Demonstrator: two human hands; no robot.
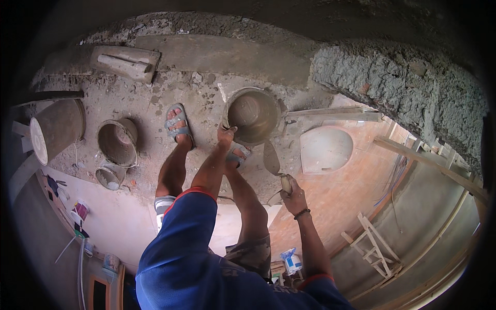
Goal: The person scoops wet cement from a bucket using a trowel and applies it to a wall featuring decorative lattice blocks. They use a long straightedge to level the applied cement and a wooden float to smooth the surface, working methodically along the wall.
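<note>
My left hand (226, 134) is closed on the near-left rim of a round, mortar-stained bucket (253, 114). The bucket looks mostly empty, with grey residue on its inner wall. In my right hand (294, 197) is a trowel (270, 157), gripped by its handle. Its grey, mortar-coated blade points away from me, just below the bucket's near-right side. My sandalled left foot (178, 124) stands left of the bucket, and the right foot (237, 154) is close to its near side, partly behind my left forearm.
A plastering float (124, 64) lies at the far left. Left of my feet are a tipped bucket (57, 129), another bucket (118, 142) and a small pail (109, 177). A pale, rounded slab-like piece (327, 150) lies at right, below rough wet-looking mortar (398, 88). A wooden frame (372, 248) stands lower right.
</note>
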